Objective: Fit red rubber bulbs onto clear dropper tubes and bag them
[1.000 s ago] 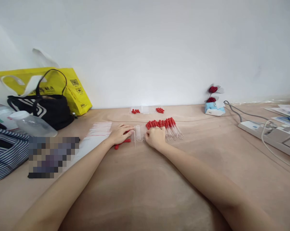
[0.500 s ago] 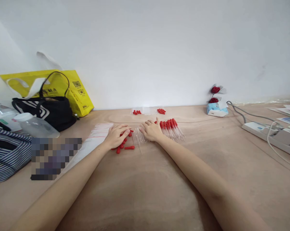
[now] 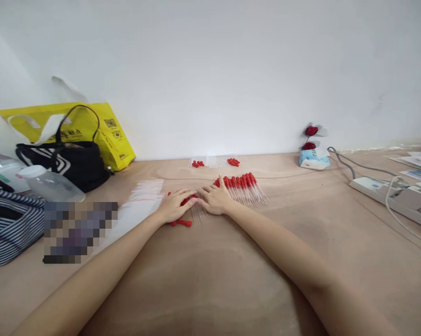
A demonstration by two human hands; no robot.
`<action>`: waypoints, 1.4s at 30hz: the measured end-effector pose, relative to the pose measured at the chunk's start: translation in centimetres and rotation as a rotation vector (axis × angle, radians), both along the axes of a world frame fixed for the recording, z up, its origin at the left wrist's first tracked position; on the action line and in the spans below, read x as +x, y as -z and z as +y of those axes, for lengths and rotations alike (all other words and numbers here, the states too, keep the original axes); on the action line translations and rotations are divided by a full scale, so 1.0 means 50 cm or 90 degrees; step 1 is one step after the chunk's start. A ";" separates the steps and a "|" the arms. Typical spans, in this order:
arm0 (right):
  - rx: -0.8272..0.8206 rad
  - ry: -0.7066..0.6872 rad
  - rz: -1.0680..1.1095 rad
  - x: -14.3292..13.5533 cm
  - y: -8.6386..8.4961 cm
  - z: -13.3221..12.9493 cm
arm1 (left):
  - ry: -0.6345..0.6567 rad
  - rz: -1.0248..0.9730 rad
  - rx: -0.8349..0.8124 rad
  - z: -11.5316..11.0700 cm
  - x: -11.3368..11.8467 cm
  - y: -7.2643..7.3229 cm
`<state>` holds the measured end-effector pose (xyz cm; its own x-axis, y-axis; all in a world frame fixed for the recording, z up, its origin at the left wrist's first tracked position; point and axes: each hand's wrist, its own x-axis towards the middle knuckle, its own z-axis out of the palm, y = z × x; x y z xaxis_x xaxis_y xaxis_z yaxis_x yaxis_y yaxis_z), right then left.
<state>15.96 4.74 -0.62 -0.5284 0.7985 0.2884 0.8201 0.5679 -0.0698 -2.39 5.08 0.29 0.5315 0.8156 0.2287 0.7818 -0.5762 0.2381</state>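
Centrally in the head view, the left hand lies palm down over loose red bulbs, fingers extended; whether it grips any cannot be determined. The right hand is spread flat with one digit raised, nothing visibly clasped, its fingertips close to those of the left. Each loose bulb is solid red, with a rounded end and a narrower neck; two protrude below the left hand. Thin, transparent tubes lie side by side beneath and between the hands, partly hidden. Just right of the right hand, a row of red-capped droppers rests on the table: red ends toward the wall, slender clear stems slanting toward the near right. White bags with red lines lie left of the left hand.
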 end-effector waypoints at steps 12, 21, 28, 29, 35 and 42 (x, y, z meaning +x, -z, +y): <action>0.022 0.002 0.090 0.043 -0.001 -0.062 | 0.005 -0.092 -0.006 -0.031 0.013 -0.010; 0.015 0.083 0.191 0.111 0.001 -0.139 | -0.018 -0.062 -0.132 0.017 0.041 -0.029; -0.024 0.013 0.183 0.107 -0.004 -0.190 | -0.058 -0.073 -0.183 0.019 0.039 -0.025; -0.024 0.017 0.185 0.098 -0.004 -0.191 | -0.059 -0.090 -0.158 0.019 0.033 -0.024; -0.001 0.041 0.176 0.021 0.002 -0.190 | -0.063 -0.137 0.059 -0.015 -0.018 -0.034; -0.041 0.121 0.172 0.003 0.001 -0.177 | 0.206 0.027 -0.059 -0.099 -0.072 -0.056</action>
<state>16.11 -4.12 -0.69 -0.2801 0.8966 0.3429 0.8580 0.3940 -0.3295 -5.96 0.14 3.09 0.7735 0.6197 0.1329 0.5727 -0.7733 0.2721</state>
